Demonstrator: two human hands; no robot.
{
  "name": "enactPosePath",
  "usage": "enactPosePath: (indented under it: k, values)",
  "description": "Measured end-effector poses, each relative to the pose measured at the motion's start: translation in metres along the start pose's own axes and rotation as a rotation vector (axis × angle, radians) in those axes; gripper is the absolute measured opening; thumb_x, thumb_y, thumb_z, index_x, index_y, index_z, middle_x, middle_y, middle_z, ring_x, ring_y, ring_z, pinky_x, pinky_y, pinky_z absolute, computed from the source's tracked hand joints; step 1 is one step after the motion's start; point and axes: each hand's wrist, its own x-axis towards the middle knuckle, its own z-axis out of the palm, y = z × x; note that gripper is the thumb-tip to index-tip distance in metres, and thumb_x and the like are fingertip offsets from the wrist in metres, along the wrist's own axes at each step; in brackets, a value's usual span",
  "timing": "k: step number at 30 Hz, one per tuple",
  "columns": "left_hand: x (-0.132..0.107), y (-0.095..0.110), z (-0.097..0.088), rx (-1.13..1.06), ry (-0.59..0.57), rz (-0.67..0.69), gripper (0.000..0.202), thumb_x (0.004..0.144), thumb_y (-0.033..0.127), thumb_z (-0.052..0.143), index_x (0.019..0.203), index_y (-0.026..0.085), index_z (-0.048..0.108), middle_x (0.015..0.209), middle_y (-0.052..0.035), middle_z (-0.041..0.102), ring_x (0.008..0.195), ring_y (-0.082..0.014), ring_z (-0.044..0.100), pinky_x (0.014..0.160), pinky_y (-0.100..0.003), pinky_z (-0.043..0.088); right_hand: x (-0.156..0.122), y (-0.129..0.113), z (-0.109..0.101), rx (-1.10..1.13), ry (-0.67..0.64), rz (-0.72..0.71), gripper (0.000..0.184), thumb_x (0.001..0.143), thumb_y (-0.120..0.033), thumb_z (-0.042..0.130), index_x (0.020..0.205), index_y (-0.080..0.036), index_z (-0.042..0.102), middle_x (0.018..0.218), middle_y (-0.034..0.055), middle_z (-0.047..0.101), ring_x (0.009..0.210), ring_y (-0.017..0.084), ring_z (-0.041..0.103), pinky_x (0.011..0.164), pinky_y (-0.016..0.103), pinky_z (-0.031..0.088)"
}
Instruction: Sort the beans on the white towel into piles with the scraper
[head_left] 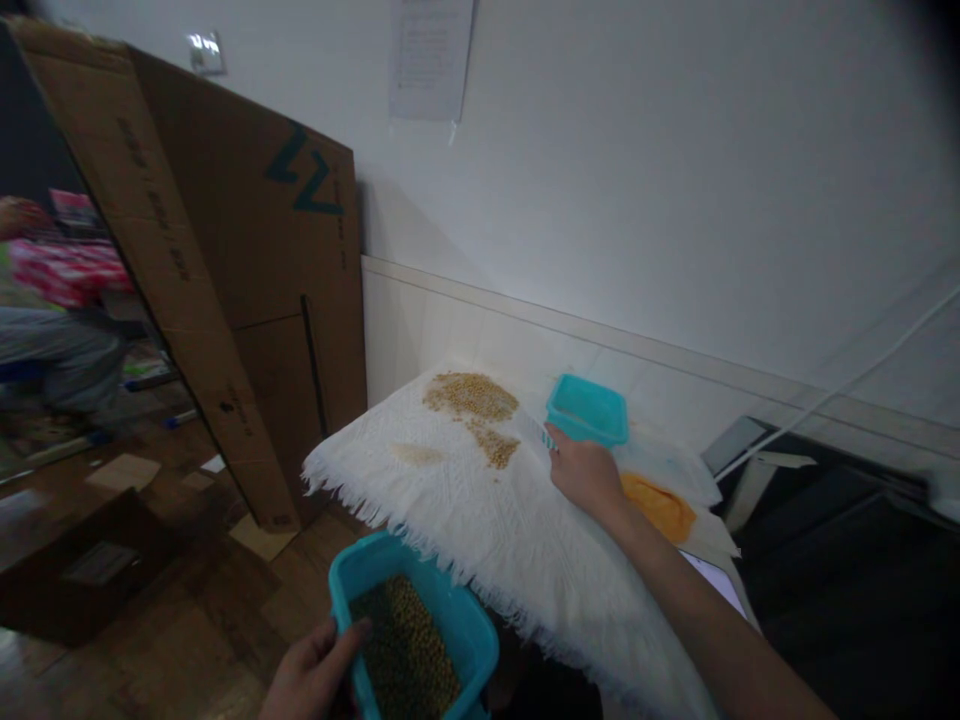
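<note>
The left hand [319,660] grips the near left side of a teal tub [476,645], with the thumb over the rim. The tub is below the fringed front edge of a white cloth [547,550] and holds yellow beans [427,645] on one side and dark green beans [382,655] on the other.

The right hand [589,478] reaches over the cloth, its fingers closed on a thin, pale tool [541,432] whose kind I cannot tell. The tool's tip is near a spread of loose beans [472,395] on the cloth; a smaller patch [495,447] lies just in front of the main spread, and a faint pale scatter [416,454] is to its left.

The cloth covers most of the worktop. Just beyond the right hand stands a second teal container [589,400], near the wall [637,180]. An orange cloth [658,507] lies beside the right forearm. A tall cardboard box [247,240] stands to the left.
</note>
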Motion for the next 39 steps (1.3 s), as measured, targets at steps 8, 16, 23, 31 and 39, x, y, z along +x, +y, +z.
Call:
enactPosePath:
  k: [8, 16, 23, 31, 39]
  values:
    - [0.001, -0.008, 0.007, -0.012, 0.020, -0.022, 0.044, 0.053, 0.056, 0.082, 0.052, 0.021, 0.055, 0.035, 0.0090, 0.041, 0.029, -0.0072, 0.036, 0.034, -0.020, 0.025, -0.015, -0.016, -0.006, -0.045, -0.032, -0.155, 0.054, 0.094, -0.022, 0.042, 0.148, -0.023, 0.045, 0.091, 0.0141, 0.076, 0.082, 0.026, 0.073, 0.071, 0.031, 0.051]
    - [0.000, -0.008, 0.010, -0.044, -0.003, -0.014, 0.042, 0.052, 0.052, 0.083, 0.052, 0.020, 0.054, 0.034, 0.0086, 0.043, 0.031, -0.0062, 0.034, 0.035, -0.019, 0.023, -0.029, -0.037, -0.018, 0.051, 0.002, -0.190, 0.052, 0.094, -0.025, 0.044, 0.146, -0.022, 0.049, 0.090, 0.0126, 0.077, 0.081, 0.025, 0.073, 0.067, 0.029, 0.049]
    - [0.006, -0.013, 0.007, -0.007, 0.022, 0.012, 0.041, 0.055, 0.053, 0.081, 0.054, 0.020, 0.057, 0.035, 0.0080, 0.045, 0.030, -0.0066, 0.037, 0.035, -0.018, 0.024, -0.043, -0.049, -0.005, 0.256, 0.222, 0.010, 0.033, 0.097, -0.040, 0.051, 0.120, -0.028, 0.070, 0.082, 0.0063, 0.078, 0.074, 0.022, 0.073, 0.060, 0.026, 0.041]
    - [0.012, -0.023, 0.007, -0.031, 0.033, -0.020, 0.040, 0.053, 0.053, 0.081, 0.055, 0.020, 0.058, 0.037, 0.0082, 0.045, 0.031, -0.0078, 0.038, 0.034, -0.020, 0.027, -0.059, -0.024, 0.033, 0.386, 0.416, 0.099, 0.026, 0.095, -0.032, 0.054, 0.093, -0.018, 0.076, 0.068, 0.0065, 0.075, 0.061, 0.020, 0.070, 0.056, 0.026, 0.038]
    - [0.018, -0.024, 0.003, -0.028, 0.046, -0.049, 0.044, 0.054, 0.059, 0.079, 0.060, 0.019, 0.063, 0.039, 0.0069, 0.048, 0.033, -0.0094, 0.044, 0.035, -0.020, 0.034, -0.087, -0.034, 0.043, 0.356, 0.695, -0.084, 0.037, 0.100, -0.026, 0.042, 0.090, -0.013, 0.075, 0.060, 0.0049, 0.072, 0.048, 0.014, 0.066, 0.050, 0.025, 0.037]
